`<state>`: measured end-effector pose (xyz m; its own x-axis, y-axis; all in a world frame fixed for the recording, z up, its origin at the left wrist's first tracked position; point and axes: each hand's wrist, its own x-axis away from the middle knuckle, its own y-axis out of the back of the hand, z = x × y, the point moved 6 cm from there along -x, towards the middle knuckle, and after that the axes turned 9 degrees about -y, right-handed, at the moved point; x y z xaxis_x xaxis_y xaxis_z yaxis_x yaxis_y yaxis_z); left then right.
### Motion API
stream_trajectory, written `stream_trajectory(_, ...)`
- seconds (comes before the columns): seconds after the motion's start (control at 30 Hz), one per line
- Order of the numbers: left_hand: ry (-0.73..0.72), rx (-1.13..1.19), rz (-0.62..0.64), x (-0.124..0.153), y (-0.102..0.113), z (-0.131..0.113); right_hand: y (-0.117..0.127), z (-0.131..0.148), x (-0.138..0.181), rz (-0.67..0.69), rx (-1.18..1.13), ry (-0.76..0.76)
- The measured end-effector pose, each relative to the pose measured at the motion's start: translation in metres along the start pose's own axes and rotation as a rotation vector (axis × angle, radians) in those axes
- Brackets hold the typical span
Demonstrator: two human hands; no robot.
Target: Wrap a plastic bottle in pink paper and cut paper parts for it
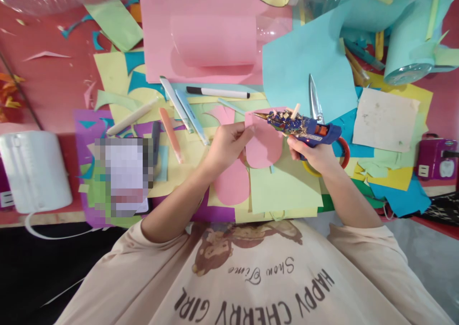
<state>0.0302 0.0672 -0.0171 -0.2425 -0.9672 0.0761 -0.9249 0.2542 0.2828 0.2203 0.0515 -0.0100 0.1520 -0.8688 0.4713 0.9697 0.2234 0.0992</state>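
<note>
My right hand (311, 153) is wrapped round the handle of a blue glue gun (304, 128), its nozzle pointing left and its front crusted with bits. The nozzle tip is over the upper edge of a pink paper piece (264, 145) with a rounded bottom. My left hand (230, 145) pinches the left edge of that piece between thumb and fingers. Below lies another rounded pink paper piece (232, 186), partly under my left hand. Scissors (314, 100) with a red and yellow handle lie behind the glue gun, partly hidden by it.
Markers (218, 93) and colored paper scraps cover the table. A pink paper-wrapped cylinder (215, 40) lies at the back, and a light blue wrapped bottle (409, 52) at the right. A phone (125, 176), blurred out, and a white case (36, 172) are at the left.
</note>
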Motion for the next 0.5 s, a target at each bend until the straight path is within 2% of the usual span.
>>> stream_trajectory(0.5, -0.008, -0.003, -0.039, -0.0006, 0.0043, -0.002, 0.0048, 0.001, 0.0001, -0.052, 0.012, 0.028)
